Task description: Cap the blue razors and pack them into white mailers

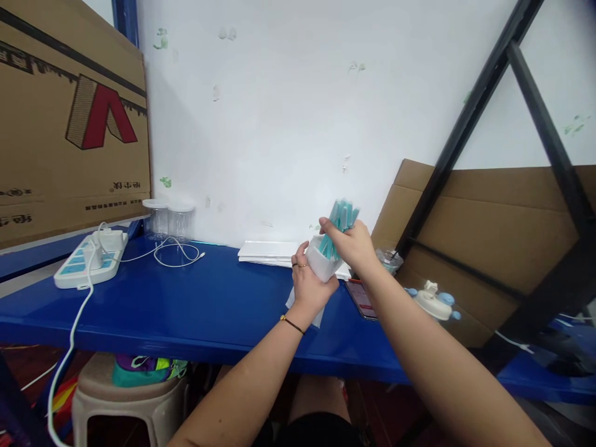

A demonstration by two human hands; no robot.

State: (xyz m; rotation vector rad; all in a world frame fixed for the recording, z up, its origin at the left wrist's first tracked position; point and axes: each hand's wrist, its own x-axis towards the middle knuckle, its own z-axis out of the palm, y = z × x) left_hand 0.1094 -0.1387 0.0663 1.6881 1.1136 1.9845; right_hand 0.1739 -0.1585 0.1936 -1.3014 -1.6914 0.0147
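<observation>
My left hand (308,287) is closed around a small white plastic holder (321,266), tilted a little above the desk. A bundle of thin teal sticks with pale translucent upper ends (343,214) stands in its mouth; their exact kind I cannot make out. Fingers of my right hand (356,247) are wrapped round the bundle just over the holder's rim. The sticks' lower ends are inside the holder. A white tissue-like sheet (318,318) lies partly hidden under my left hand. Beside my right forearm rests a phone (361,299) with its screen lit.
Stacked white sheets (267,249) lie against the wall behind my hands. At the left are a power strip (90,261), a white cable (179,254) and clear lidded jars (168,220). Cardboard (503,230), a black metal frame (459,124) and a white-and-blue lid-like object (433,301) stand right.
</observation>
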